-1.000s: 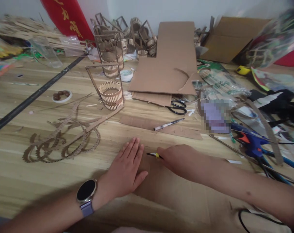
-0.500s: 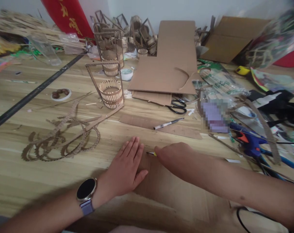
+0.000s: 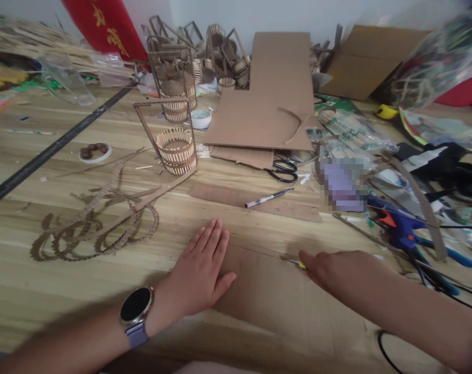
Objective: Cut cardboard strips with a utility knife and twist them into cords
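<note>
My left hand lies flat, fingers stretched out, on the left end of a brown cardboard sheet at the table's near side. In my right hand is a yellow utility knife, most of it hidden by the fingers. Its blade points left and rests at the sheet's far edge, where a thin line runs from near my left fingers to the blade. Just beyond lies a cardboard strip with a pen on it.
Curled cardboard strips lie at left, near a small basket with a tall handle. Behind are a large cardboard piece, black-handled scissors and more baskets. A blue glue gun and cables lie at right.
My right hand has drawn the utility knife to the right along the cardboard's far edge, away from my left hand. My left hand stays flat in place.
</note>
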Demonstrator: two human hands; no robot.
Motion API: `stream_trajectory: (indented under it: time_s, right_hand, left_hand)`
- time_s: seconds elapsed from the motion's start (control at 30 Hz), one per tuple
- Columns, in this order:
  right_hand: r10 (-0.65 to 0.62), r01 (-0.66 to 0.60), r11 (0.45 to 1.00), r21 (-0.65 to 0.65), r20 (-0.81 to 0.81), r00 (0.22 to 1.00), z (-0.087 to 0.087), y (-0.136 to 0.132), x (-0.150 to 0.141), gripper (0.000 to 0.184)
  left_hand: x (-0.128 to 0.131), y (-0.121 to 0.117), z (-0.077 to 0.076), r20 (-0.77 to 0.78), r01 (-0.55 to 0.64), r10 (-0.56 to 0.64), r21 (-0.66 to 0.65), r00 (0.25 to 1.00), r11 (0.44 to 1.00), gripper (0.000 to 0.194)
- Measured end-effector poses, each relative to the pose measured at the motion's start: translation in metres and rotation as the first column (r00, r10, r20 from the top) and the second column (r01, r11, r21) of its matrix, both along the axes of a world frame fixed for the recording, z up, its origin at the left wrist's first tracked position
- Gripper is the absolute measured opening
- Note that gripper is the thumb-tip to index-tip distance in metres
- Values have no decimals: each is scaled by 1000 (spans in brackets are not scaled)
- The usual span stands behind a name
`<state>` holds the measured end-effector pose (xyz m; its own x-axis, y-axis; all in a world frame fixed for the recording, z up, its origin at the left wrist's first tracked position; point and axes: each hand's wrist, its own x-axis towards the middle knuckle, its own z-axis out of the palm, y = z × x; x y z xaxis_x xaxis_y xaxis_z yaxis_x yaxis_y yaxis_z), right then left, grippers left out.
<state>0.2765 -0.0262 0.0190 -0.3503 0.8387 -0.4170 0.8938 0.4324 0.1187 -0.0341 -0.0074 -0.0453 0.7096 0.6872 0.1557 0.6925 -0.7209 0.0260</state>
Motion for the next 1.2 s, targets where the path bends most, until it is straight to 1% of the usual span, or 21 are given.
stream_trajectory:
  time_s: [0.07,0.17,0.23,0.3,0.37,0.47,0.53,0.63,0.7,0.83,0.97,1.1,1.2]
  right_hand:
    - [14,-16,998,-68,-37,999,4,5,8,15]
    - [0,-29,983,-184,-157,988,19,18,12,22]
    - [-51,-9,967,-256,-225,973,29,26,4,25]
    - [-89,12,958,-285,-259,962,35,34,-11,25]
    - [-82,19,967,-254,-242,967,36,40,-30,23]
    - [-22,-9,984,-180,-170,985,31,48,-56,22]
    - [25,-45,988,-145,-137,990,27,52,-70,22]
    - [81,-94,990,-103,-125,989,21,54,-86,23]
    - [113,-124,989,-86,-120,986,18,54,-95,23]
    - [166,-172,983,-64,-89,982,16,53,-108,21]
    - [205,-209,976,-59,-64,977,16,54,-113,22]
    - [233,-236,970,-64,-47,971,17,56,-116,24]
    - [241,-242,967,-78,-22,970,20,56,-119,23]
  left_hand:
    - [0,0,0,0,2,-2,-15,1000,1000,71]
    - [5,-2,-1,17,-11,11,-44,1000,999,71]
    - [11,-5,-2,39,-18,20,-49,999,999,74]
    - [17,-7,-1,63,-16,20,-51,998,999,77]
    - [18,-11,4,70,-30,33,-41,997,999,75]
    - [12,-18,15,32,-64,64,14,997,998,65]
    - [7,-25,20,-12,-33,33,45,999,998,59]
    - [5,-36,19,-82,39,-36,35,996,999,61]
    - [7,-39,16,-110,47,-43,36,993,998,67]
    - [14,-39,10,-108,31,-23,75,994,997,77]
    - [15,-39,10,-123,17,-9,66,992,998,79]
    - [15,-39,10,-163,-2,5,17,987,1000,83]
    - [15,-39,10,-175,-14,7,-37,985,999,83]
